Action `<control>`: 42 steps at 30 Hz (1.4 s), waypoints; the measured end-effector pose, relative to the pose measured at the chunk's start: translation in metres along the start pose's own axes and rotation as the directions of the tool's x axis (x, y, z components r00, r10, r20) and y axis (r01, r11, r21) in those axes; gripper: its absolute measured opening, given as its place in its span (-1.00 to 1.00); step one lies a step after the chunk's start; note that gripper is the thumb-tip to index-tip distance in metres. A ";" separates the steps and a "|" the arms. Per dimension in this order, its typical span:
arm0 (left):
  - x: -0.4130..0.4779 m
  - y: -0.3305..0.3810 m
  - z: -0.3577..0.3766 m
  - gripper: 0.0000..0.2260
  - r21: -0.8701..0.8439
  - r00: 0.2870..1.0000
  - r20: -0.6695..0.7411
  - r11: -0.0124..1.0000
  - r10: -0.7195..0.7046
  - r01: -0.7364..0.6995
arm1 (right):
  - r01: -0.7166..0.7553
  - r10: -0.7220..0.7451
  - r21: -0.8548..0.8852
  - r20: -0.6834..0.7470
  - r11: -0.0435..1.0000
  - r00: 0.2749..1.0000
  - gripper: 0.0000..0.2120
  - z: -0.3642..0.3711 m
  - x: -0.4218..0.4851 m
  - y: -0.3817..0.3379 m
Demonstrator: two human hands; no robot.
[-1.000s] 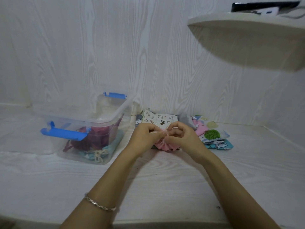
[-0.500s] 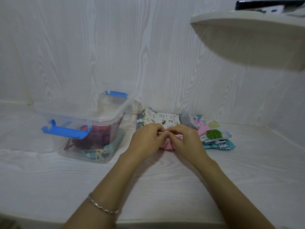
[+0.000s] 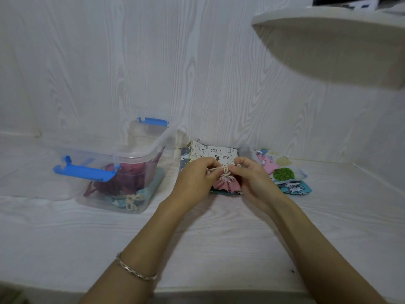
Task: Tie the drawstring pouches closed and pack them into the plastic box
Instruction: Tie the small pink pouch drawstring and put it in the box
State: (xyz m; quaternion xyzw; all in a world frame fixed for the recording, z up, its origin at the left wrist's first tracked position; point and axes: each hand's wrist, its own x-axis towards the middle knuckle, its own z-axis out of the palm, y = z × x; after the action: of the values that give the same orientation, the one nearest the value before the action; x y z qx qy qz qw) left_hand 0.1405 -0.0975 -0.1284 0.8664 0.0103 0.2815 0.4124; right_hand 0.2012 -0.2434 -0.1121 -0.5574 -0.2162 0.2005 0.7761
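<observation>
While both of my grips pinch the cream drawstring point(image 3: 224, 172), I judge the tying step to be in hand on the pink pouch point(image 3: 225, 185). My left grip point(image 3: 197, 175) has its fingers curled round one cord end, drawn out toward nine o'clock. My right grip point(image 3: 252, 178) pinches the other end at three o'clock of the knot, with its outer fingers looser. The pouch's neck is gathered into pleats under the knot, and the pouch lies low over the counter point(image 3: 219, 238) between my grips. Whether the knot is a finished bow I cannot tell; the loops are too small.

At nine o'clock from my grips stands the plastic box point(image 3: 140, 155), open at the top. Inside are a maroon pouch point(image 3: 131, 172) and a teal pouch point(image 3: 149, 189) with a tied bow. At twelve o'clock lies a flat cat-print pouch point(image 3: 217, 152), and at three o'clock a pile of printed pouches point(image 3: 285, 174).

As I judge it, the next move calls for an even pull on both ends to snug the knot. One grip should then let the cord go, take the pouch by its neck and carry it to nine o'clock, over the rim. With several pouches unpacked, the task looks only partway done.
</observation>
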 end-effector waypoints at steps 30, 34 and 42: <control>0.003 -0.004 -0.002 -0.83 -0.364 0.968 -0.086 0.912 -0.235 0.189 | 0.340 -0.539 -0.865 0.100 0.369 0.837 -0.95 -0.012 0.001 0.002; 0.001 -0.005 -0.001 -0.82 -0.417 0.962 -0.037 0.879 -0.270 0.231 | 0.314 -0.494 -0.852 0.077 0.418 0.866 -0.93 -0.015 -0.002 -0.004; 0.000 0.002 0.002 -0.84 -0.490 0.966 0.021 0.839 -0.258 0.235 | 0.169 -0.338 -0.757 -0.073 0.631 0.938 -0.56 -0.015 -0.001 -0.002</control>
State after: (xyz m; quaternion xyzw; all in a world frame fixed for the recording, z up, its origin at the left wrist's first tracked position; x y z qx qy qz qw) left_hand 0.1409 -0.1001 -0.1277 0.7187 0.0595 0.2395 0.6500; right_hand 0.2088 -0.2567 -0.1144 -0.8052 -0.2730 -0.0758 0.5210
